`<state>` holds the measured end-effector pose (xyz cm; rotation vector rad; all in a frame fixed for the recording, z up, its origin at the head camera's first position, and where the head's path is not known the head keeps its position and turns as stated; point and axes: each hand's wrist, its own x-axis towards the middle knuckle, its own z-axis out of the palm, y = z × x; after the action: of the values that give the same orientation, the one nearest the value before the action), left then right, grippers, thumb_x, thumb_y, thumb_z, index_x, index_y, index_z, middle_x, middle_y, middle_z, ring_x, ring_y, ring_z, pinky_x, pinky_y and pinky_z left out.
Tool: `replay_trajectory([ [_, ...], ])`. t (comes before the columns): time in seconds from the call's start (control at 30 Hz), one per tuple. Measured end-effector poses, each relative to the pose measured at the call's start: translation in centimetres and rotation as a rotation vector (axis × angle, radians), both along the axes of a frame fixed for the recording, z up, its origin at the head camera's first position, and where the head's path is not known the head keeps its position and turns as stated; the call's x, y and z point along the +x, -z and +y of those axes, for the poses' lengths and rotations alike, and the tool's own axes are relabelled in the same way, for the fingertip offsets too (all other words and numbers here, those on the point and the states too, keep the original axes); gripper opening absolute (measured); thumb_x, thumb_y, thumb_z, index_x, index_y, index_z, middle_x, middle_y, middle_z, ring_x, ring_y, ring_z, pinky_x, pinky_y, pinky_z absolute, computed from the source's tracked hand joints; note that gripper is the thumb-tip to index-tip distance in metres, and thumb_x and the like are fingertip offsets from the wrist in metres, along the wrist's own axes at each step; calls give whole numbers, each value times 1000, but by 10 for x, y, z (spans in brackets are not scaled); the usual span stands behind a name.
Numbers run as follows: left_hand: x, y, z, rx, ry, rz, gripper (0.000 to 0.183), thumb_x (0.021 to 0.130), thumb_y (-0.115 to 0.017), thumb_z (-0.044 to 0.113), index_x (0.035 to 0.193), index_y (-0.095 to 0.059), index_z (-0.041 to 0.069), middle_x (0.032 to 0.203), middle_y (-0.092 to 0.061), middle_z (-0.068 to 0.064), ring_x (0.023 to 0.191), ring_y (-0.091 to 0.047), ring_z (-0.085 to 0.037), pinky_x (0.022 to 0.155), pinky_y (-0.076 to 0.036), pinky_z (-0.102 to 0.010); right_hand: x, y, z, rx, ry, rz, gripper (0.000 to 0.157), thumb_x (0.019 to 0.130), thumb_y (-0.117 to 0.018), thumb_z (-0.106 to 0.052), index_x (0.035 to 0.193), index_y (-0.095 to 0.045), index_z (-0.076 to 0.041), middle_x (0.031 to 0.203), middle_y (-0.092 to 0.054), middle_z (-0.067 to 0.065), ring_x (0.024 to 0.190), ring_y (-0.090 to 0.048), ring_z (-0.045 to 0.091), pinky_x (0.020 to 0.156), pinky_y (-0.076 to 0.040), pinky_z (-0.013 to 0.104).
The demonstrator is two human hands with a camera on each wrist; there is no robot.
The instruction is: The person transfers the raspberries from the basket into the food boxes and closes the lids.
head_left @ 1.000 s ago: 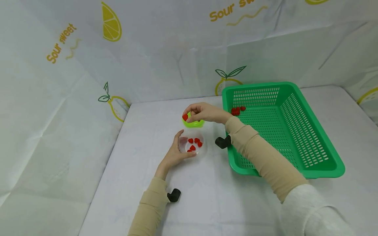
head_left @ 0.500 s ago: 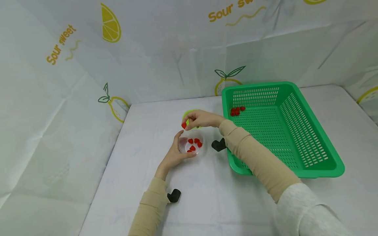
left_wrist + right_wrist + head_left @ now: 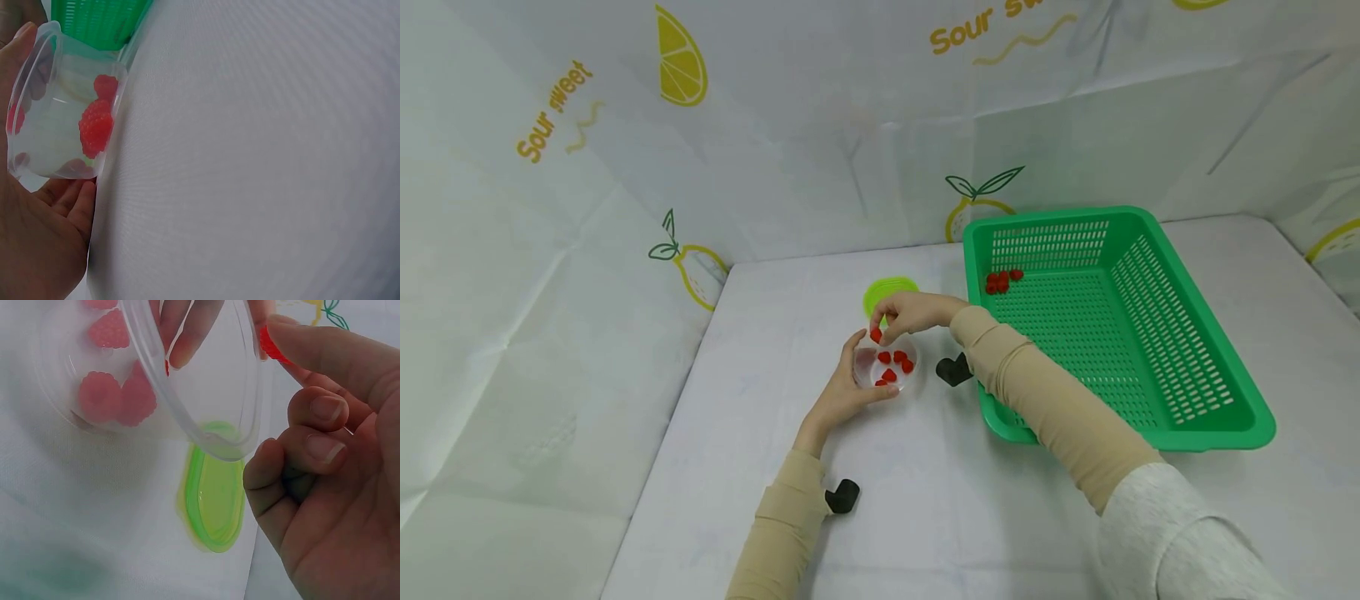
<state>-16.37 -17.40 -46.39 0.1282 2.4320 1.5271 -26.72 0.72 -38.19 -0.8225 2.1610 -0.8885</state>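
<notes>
My left hand (image 3: 844, 393) curls round a clear plastic tub (image 3: 69, 119), thumb at the near side and fingers at the far side. Several raspberries (image 3: 103, 397) lie on the tub's bottom. Between thumb and forefinger, my right hand (image 3: 916, 312) pinches one more raspberry (image 3: 271, 347) right at the tub's rim. The other fingers of that hand are curled toward the palm in the right wrist view. A yellow-green round lid (image 3: 219, 500) lies on the table behind the tub, partly covered by the right hand in the head view.
To the right stands a large green slotted basket (image 3: 1210, 350), several raspberries (image 3: 1002, 282) grouped in its far left corner. My right forearm crosses over its left rim. A white cloth (image 3: 895, 500) covers the table, and a lemon-printed sheet (image 3: 820, 167) rises behind.
My right hand has come from over the lid toward me to the tub's far rim, still pinching the raspberry. More of the lid shows now. The left hand and tub have stayed put.
</notes>
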Motion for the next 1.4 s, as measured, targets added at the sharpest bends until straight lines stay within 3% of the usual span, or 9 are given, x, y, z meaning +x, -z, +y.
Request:
replay_trajectory([
  [0.3, -1, 2, -1, 6, 5, 19, 99, 69, -80, 43, 142, -13, 44, 140, -41, 5, 136, -32, -19, 111, -25, -55, -2, 4, 1, 95, -64, 21, 21, 83, -63, -15, 104, -64, -11, 69, -48, -3, 64, -42, 12, 58, -38, 19],
  [0.47, 0, -4, 0, 3, 25, -8, 99, 72, -78, 39, 144, -10, 39, 144, -38, 2, 138, -29, -19, 113, -22, -55, -2, 6, 2, 154, -77, 25, 20, 83, -64, -17, 103, -64, -14, 71, -49, -2, 65, -41, 12, 58, -37, 20],
  [0.77, -3, 4, -1, 14, 10, 19, 104, 67, -80, 46, 146, -13, 34, 139, -41, 6, 135, -33, -18, 112, -25, -55, -2, 6, 2, 162, -96, 17, 20, 84, -65, -16, 103, -65, -12, 68, -47, -3, 65, -41, 12, 60, -37, 21],
  [1.0, -4, 5, -1, 10, 10, 6, 102, 69, -80, 41, 146, -13, 33, 140, -41, 6, 135, -32, -16, 112, -25, -54, -2, 5, 2, 162, -95, 8, 21, 84, -65, -15, 104, -65, -11, 67, -47, -3, 66, -42, 12, 62, -39, 21],
  [1.13, -2, -3, 0, 10, 15, -18, 101, 72, -79, 34, 147, -12, 33, 143, -39, 2, 137, -30, -18, 113, -23, -53, -2, 5, 2, 164, -95, 1, 22, 84, -65, -16, 106, -64, -11, 68, -47, -3, 66, -42, 12, 62, -38, 21],
  [1.4, 12, -34, 7, -4, 47, -19, 97, 78, -75, 26, 149, -9, 18, 146, -35, -10, 138, -29, -26, 113, -23, -54, 1, 2, 2, 184, -103, -7, 25, 85, -63, -19, 109, -63, -13, 71, -50, -3, 67, -43, 12, 58, -36, 21],
])
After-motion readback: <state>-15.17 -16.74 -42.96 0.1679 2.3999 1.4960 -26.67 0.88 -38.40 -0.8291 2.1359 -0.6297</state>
